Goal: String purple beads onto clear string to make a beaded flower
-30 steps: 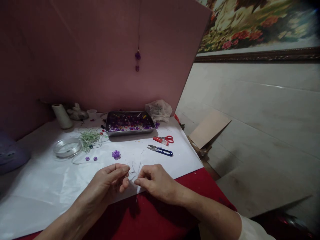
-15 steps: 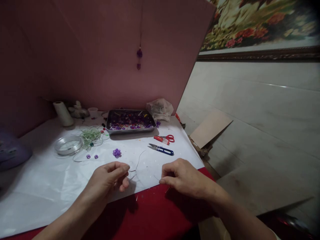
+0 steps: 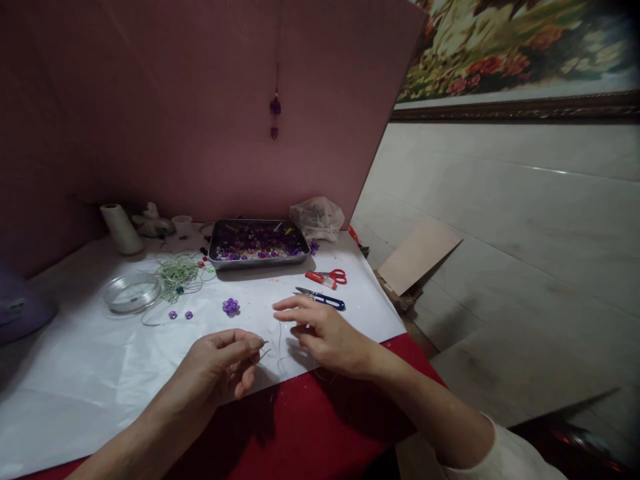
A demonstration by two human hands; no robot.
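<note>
My left hand (image 3: pixel 220 365) is closed in a pinch over the near edge of the white sheet. Thin thread (image 3: pixel 280 343) comes out from between its thumb and forefinger, its loose ends curling to the right. My right hand (image 3: pixel 327 333) has its fingers stretched out and a little apart, just right of the thread; I see nothing held in it. Right behind its fingers lie blue thread snips (image 3: pixel 325 299). A purple bead flower (image 3: pixel 231 307) rests on the sheet beyond my left hand, with two loose purple beads (image 3: pixel 181 315) to its left.
At the back stands a metal tray (image 3: pixel 263 264) of purple beads. Red-handled scissors (image 3: pixel 339 275) lie to its right front. To the left are tangled green cord (image 3: pixel 177 272), a clear round spool (image 3: pixel 133 293) and a white thread cone (image 3: pixel 121 230). Red cloth (image 3: pixel 310 427) covers the near edge.
My right hand has moved left and slightly up, opening from a pinch into spread fingers. My left hand keeps its pinch on the thread, almost in place.
</note>
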